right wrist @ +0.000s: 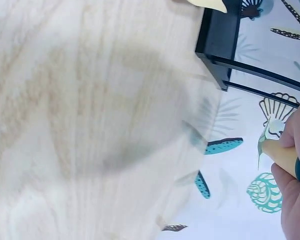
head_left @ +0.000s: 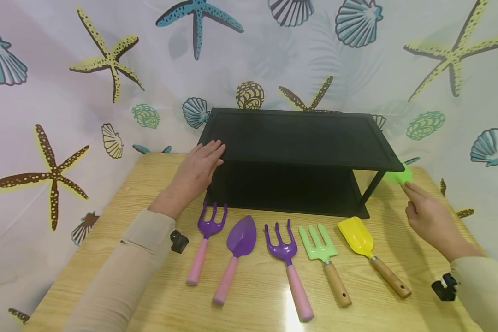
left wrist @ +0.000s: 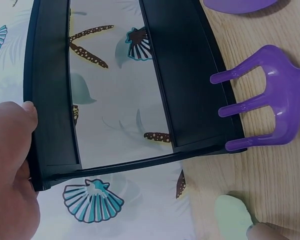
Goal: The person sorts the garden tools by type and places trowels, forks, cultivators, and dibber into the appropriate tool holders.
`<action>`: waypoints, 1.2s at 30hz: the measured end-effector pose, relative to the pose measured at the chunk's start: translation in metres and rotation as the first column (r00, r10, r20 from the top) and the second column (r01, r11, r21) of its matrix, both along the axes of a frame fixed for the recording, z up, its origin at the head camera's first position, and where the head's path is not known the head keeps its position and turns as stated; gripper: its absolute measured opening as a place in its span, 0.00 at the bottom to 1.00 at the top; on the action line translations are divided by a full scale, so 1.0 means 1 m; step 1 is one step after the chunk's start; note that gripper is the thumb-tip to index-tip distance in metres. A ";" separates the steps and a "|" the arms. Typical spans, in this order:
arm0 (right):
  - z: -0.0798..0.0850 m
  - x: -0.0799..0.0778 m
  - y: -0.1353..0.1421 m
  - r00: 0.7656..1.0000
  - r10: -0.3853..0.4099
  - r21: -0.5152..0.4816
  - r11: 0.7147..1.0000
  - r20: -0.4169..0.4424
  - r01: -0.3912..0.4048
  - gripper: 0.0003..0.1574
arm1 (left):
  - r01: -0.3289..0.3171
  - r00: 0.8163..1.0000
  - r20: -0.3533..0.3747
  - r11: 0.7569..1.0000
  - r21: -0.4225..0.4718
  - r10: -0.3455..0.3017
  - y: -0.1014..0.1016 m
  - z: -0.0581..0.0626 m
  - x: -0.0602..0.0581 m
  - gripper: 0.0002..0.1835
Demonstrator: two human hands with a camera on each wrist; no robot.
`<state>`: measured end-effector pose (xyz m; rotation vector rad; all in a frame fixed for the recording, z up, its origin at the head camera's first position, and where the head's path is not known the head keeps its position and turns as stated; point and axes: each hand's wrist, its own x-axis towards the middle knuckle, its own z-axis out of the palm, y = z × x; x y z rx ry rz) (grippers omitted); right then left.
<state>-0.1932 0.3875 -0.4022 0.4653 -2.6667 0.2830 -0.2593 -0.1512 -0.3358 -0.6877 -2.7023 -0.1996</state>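
My left hand lies on the left end of a black two-level shelf, its fingers stretched over the top panel. The left wrist view shows its thumb against the top panel's edge. On the far right, my right hand grips a bright green garden tool; its blade sits beside the shelf's right end, partly hidden by the top panel. In the right wrist view, thumb and fingers close round the tool's light wooden handle, and the thin blade shows edge-on.
Before the shelf lie two purple forks, a purple trowel, a pale green fork and a yellow scoop. Another pale green tool lies left of the shelf. A shell-and-starfish cloth hangs behind the wooden table.
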 end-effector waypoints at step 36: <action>0.097 -0.019 -0.026 0.989 0.049 0.013 0.999 -0.139 -0.047 0.29 | -0.008 1.000 -0.020 0.999 -0.044 0.007 0.001 -0.001 0.000 0.26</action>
